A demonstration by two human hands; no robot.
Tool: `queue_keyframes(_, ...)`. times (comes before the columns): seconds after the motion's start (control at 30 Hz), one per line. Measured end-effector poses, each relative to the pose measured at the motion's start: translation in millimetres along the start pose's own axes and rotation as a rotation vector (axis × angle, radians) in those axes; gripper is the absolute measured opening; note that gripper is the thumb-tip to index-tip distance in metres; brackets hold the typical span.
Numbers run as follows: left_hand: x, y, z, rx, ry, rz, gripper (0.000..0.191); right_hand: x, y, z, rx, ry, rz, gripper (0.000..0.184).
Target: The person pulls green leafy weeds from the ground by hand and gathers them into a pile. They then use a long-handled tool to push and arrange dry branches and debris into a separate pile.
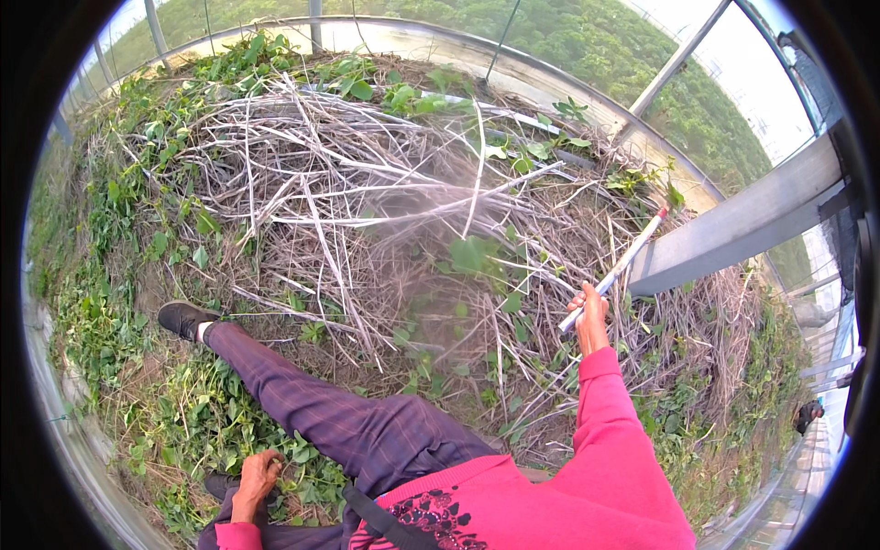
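Observation:
My right hand [590,313] is closed around a pale, straight stick or tool handle [622,265] with a red tip, held slanting up and to the right beside a grey post. The stick's far end reaches small leaves and dry stems. My left hand [258,474] hangs low at the left, near my bent knee, over green leafy vines [213,412]; its fingers are curled, and nothing is clearly seen in them. Before me spreads a heap of dry, cut plant stalks [330,165] with some green vines through it.
A thick grey post [735,220] leans in at the right. A curved pale wall base [536,82] with thin metal uprights runs behind the heap, green plants beyond it. My dark shoe [185,318] stands at the left. A person [808,416] is far off at the right.

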State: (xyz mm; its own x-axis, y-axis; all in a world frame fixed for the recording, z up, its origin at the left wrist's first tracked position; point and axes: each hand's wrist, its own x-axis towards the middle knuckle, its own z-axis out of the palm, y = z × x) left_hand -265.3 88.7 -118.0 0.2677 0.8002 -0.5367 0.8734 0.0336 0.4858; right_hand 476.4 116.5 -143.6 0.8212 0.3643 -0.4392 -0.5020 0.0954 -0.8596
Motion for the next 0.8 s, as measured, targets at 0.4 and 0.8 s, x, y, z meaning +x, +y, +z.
queue_keyframes(0.4,3.2,2.0,-1.5,-0.008,-0.018,0.007,0.02,-30.0,24.8,15.6,-0.024,-0.017,0.15,0.023)
queue_keyframes(0.8,1.1,16.0,-9.6,0.007,-0.051,-0.037,0.022,-21.4,30.9,-6.1,-0.108,-0.015,0.252,0.022)
